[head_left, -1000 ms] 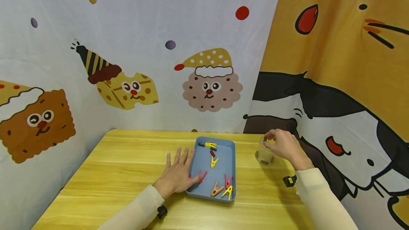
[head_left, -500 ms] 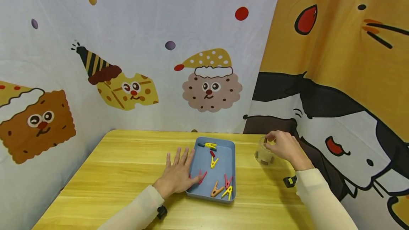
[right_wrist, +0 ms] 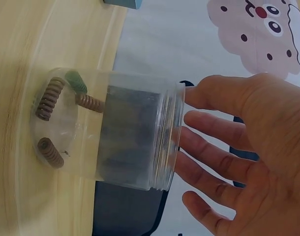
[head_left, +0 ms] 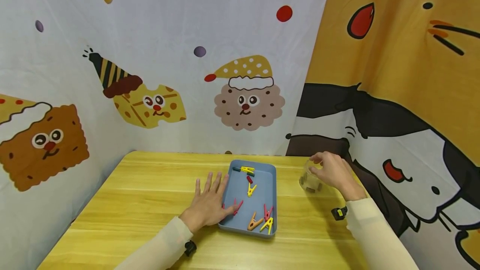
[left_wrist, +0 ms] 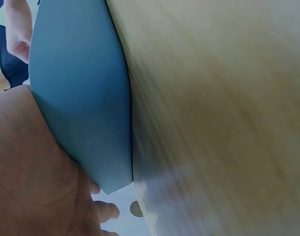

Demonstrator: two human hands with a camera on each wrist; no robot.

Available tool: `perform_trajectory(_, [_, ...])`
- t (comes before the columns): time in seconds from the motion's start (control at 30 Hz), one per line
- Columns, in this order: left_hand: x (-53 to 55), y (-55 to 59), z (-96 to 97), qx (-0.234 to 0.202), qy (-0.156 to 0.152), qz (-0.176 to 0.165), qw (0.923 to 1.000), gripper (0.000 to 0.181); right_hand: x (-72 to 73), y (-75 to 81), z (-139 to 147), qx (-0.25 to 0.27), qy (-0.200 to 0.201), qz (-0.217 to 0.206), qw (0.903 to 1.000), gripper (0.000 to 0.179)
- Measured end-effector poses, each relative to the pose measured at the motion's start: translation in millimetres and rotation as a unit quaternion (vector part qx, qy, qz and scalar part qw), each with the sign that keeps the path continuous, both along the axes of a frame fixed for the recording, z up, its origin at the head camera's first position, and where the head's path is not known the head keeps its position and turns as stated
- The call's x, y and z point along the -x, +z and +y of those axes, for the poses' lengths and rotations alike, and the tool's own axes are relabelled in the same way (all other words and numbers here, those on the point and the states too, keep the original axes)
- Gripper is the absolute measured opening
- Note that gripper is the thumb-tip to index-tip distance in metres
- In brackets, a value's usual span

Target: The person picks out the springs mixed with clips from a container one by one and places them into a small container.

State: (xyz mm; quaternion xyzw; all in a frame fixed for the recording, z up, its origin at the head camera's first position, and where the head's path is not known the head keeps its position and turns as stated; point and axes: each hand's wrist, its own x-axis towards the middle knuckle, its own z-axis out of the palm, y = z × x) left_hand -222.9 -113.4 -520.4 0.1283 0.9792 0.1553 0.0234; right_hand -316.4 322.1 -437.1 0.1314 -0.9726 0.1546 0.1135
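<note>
My left hand [head_left: 208,206] lies with fingers spread along the left edge of the blue-grey tray [head_left: 225,232], thumb over its rim; in the left wrist view the palm is against the tray's side wall [left_wrist: 83,93]. Inside the tray are clothespins: an orange one [head_left: 255,221], a pink one [head_left: 267,212], a yellow one [head_left: 268,226] and others. My right hand [head_left: 333,172] is at the mouth of a clear plastic jar [right_wrist: 135,132], fingers parted and nothing between them. Coil springs are in the jar, a green one [right_wrist: 76,81] and brown ones, one brown spring [right_wrist: 90,103] tilted above the rest.
A small dark red piece [head_left: 249,180] and dark green pieces lie by the yellow clothespins in the tray's far half. The wooden table [head_left: 150,186] meets a printed cloth wall [head_left: 168,32] behind and at the right.
Earlier my right fingers pinched a small dark spring over the jar's mouth; now they have parted and let it go into the jar. My left hand and the tray have stayed put.
</note>
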Motion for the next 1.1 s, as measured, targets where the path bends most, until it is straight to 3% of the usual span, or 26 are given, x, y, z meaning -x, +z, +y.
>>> perform_trajectory(0.6, [-1.8,1.3,-0.8,-0.004,-0.001,0.003,1.0000,0.111,-5.8,2.1,-12,0.029,0.013,0.031,0.9990,0.028])
perform_trajectory(1.1, [-1.3,2.6,0.2,0.006,-0.002,0.003,1.0000,0.110,-7.5,-7.4,-26,0.026,0.027,0.034,0.9987,0.032])
